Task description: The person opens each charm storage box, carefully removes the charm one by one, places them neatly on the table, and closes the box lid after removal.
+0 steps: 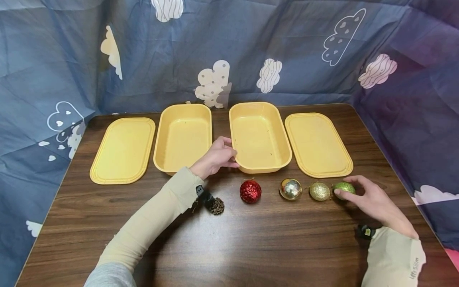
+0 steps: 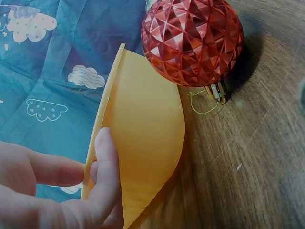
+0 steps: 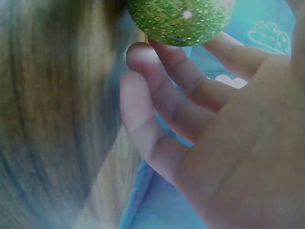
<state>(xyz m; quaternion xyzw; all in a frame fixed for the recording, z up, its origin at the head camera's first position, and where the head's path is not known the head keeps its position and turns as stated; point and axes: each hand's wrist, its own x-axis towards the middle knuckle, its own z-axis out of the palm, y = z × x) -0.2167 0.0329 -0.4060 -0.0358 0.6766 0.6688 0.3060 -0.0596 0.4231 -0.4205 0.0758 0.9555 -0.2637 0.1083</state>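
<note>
My left hand point(image 1: 218, 156) pinches the left rim of a yellow plastic container point(image 1: 256, 137), the right one of two. In the left wrist view the thumb and fingers lie on either side of that rim point(image 2: 107, 90). On the right, the fingers of my right hand point(image 1: 371, 199) are curled round a green glittery Christmas ball point(image 1: 345, 189). The right wrist view shows the green ball point(image 3: 181, 21) at the fingertips. Beside it lies a gold glitter ball point(image 1: 319, 191), then a shiny gold ball point(image 1: 291, 189) and a red faceted ball point(image 1: 250, 191).
A second yellow container point(image 1: 184, 139) stands left of the held one. Yellow lids lie at the outer sides, one left point(image 1: 123, 149) and one right point(image 1: 318, 143). A pine cone point(image 1: 216, 206) lies beside my left wrist. Dark patterned cloth point(image 1: 244, 40) hangs behind the wooden table point(image 1: 251, 247).
</note>
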